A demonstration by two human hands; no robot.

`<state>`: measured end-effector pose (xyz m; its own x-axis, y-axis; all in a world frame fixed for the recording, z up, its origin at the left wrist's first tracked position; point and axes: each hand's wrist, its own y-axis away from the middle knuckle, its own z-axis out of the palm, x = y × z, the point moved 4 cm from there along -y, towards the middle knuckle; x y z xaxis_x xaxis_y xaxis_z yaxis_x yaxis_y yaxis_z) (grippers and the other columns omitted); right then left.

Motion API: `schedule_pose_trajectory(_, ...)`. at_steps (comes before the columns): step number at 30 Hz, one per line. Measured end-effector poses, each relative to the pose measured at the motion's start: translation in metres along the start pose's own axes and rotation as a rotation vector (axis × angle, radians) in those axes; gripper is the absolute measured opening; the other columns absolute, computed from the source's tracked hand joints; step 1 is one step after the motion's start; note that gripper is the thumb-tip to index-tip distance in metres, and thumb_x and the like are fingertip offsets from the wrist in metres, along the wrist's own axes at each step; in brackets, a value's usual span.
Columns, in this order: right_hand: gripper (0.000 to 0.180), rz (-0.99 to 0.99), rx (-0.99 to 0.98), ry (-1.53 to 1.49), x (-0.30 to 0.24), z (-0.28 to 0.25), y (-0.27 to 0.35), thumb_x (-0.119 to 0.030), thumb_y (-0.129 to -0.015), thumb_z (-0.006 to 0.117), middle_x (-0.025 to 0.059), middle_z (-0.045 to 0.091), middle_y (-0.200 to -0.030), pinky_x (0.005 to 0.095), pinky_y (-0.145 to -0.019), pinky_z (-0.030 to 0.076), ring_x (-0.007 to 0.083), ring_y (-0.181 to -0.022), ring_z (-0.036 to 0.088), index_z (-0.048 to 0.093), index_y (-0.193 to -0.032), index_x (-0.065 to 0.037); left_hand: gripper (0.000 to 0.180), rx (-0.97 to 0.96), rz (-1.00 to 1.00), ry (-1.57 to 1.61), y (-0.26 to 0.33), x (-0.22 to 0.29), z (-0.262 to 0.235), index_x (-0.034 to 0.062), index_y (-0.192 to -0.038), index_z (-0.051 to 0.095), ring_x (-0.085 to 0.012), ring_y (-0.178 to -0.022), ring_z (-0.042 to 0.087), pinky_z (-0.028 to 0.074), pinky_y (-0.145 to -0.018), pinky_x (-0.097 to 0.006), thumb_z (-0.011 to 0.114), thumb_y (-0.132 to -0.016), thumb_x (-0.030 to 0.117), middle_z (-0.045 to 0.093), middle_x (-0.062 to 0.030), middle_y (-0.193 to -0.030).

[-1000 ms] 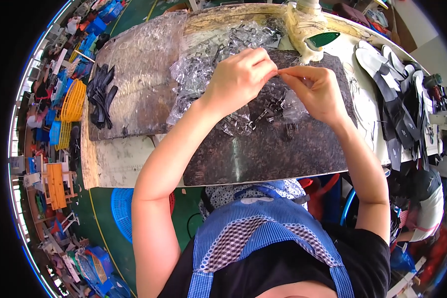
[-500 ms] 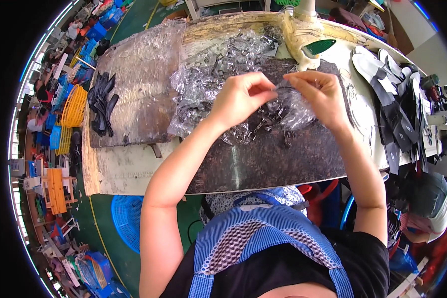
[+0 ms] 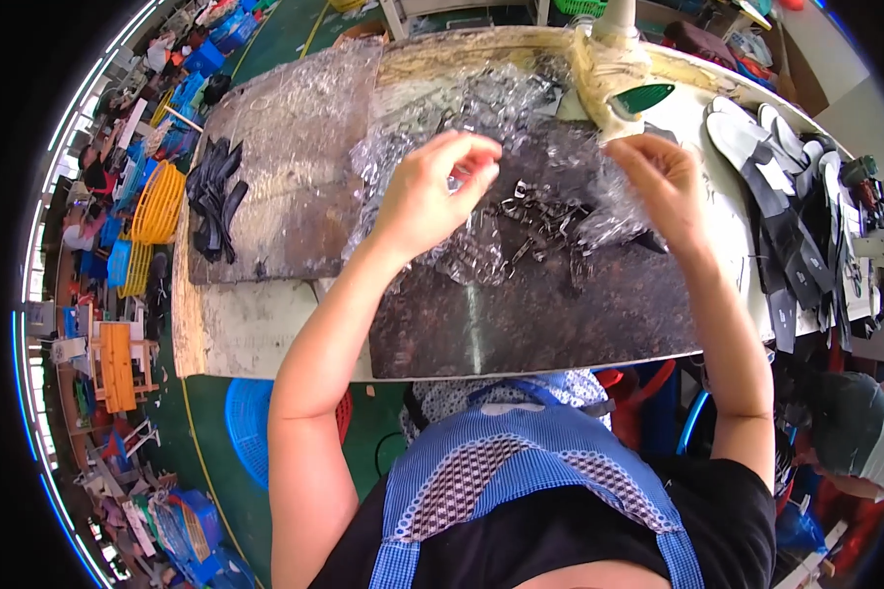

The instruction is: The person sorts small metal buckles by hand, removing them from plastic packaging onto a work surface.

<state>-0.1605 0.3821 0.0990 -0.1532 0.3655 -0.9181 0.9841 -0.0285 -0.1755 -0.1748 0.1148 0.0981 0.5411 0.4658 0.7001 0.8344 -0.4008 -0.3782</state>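
Observation:
Both my hands are raised over a dark board (image 3: 530, 329). My left hand (image 3: 430, 196) is closed, its thumb and fingers curled toward each other; whatever lies between the tips is too small to make out. To the right, my right hand (image 3: 666, 182) is closed in a pinch above crumpled clear plastic film (image 3: 609, 211). I cannot tell whether the film hangs from these fingers or lies behind them. Between and below the hands lies a loose pile of small shiny metal buckles (image 3: 540, 221). More clear plastic wrapping (image 3: 506, 93) with small pieces in it is heaped behind.
Black strips (image 3: 214, 196) lie on a worn board (image 3: 300, 167) at left. Beyond my right hand stands a machine post (image 3: 609, 74) with a green piece. Black straps and pale insoles (image 3: 742, 142) are piled at right. A blue basket (image 3: 248, 427) is below the table.
My hands have drawn apart: the left went left, the right went right. More of the metal buckles now shows between them. The whole view has shifted slightly.

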Motion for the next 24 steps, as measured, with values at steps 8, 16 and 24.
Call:
schedule_pose_trajectory(8,0.013,-0.085,-0.198,-0.203,-0.007,0.004,0.014,-0.015,-0.087,0.069,0.0087,0.069,-0.096,0.0226,-0.078,0.048,0.0118,-0.085,0.062,0.063,-0.079,-0.006,0.022,-0.236,0.404,-0.434,0.088,-0.017,0.026,0.0068,-0.102,0.071,-0.0221,-0.101,0.069,0.053,-0.090,-0.038,0.075,-0.085,0.020,0.073,-0.0058,-0.107)
schedule_pose_trajectory(16,0.055,-0.067,-0.396,0.009,-0.029,0.045,0.018,-0.016,-0.088,0.074,0.0039,0.067,-0.076,0.0264,-0.072,0.049,0.0087,-0.072,0.061,0.055,-0.138,-0.005,0.018,0.048,-0.001,0.080,0.017,-0.008,0.016,0.0010,-0.105,0.070,-0.0139,-0.072,0.067,0.052,-0.066,-0.030,0.062,-0.100,0.017,0.072,-0.0086,-0.085)
schedule_pose_trajectory(24,0.019,0.115,-0.155,-0.147,0.002,0.025,-0.003,-0.018,-0.094,0.068,-0.0004,0.070,-0.081,0.0212,-0.057,0.042,0.0048,-0.064,0.054,0.078,-0.107,-0.009,0.039,0.128,-0.179,0.350,0.001,-0.024,-0.023,0.0008,-0.126,0.064,-0.0175,-0.101,0.069,0.054,-0.091,-0.031,0.050,-0.107,0.031,0.073,-0.0111,-0.110)
